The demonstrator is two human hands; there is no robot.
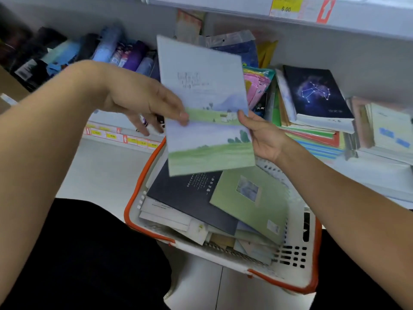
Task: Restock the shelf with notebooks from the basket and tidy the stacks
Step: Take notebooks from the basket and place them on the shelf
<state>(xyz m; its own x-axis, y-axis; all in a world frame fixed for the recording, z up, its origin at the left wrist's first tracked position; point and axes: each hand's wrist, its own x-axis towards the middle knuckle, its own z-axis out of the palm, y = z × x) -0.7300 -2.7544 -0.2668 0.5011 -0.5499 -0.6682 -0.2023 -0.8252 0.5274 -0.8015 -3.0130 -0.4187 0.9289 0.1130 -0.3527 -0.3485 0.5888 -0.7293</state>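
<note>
Pale cover: the notebook (207, 108) I hold up over the basket is light blue-grey at the top with green meadow bands lower down; a second cover of the same kind shows just below the first, so it may be two notebooks held together, though I cannot tell for sure.
Left hand: my left hand (143, 101) takes the notebook by its left edge, thumb pressed on the front at the meadow band, the other fingers spread behind and below it.
Right hand: my right hand (261, 135) holds the right edge, thumb tip on the front near the small white houses, palm and fingers behind the cover.
Basket: the white basket (295, 271) with an orange rim sits low between my legs, right under the held notebook.
Basket contents: a dark navy notebook (190, 198) lies on top toward the left, a sage green notebook (252, 209) overlaps its right side, and paler books and spiral-bound edges lie beneath them.
Shelf: the shelf (380, 182) to the right carries uneven notebook stacks.
Top of stack: a dark constellation notebook (315, 92) lies tilted on the nearest stack, over a pile with red, green and blue edges.
Far right: cream-covered books (388, 128) sit stacked just beside that pile.
Back left: rolled, dark and blue items (107, 52) lean in a row on the shelf behind my left arm.
Price tags: yellow price labels (286, 7) sit on the shelf edge above; more run along the lower edge at left.
</note>
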